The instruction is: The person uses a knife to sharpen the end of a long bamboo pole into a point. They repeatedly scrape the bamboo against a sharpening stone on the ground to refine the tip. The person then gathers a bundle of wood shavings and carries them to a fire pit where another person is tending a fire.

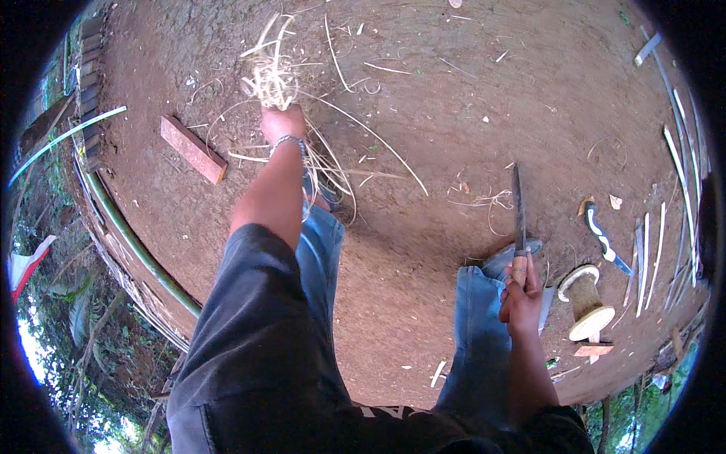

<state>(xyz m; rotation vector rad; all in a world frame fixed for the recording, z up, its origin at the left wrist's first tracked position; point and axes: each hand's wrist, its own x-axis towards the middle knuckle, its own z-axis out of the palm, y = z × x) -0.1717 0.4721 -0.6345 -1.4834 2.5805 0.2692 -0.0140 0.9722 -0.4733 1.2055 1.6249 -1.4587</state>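
My left hand [281,122] is stretched forward over the dirt ground, closed on a tangled bundle of thin pale bamboo shavings [271,76] that trail down past my wrist. A bead bracelet sits on that wrist. My right hand [520,291] is low at the right, gripping the wooden handle of a long dark knife [518,208] whose blade points away from me. Both my knees in blue jeans [321,250] show below the hands.
A reddish wooden block [193,149] lies left of the bundle. A short log stump [585,301], a second curved knife [603,236] and several split bamboo strips [684,189] lie at the right. A green pipe [132,242] edges the ground at left.
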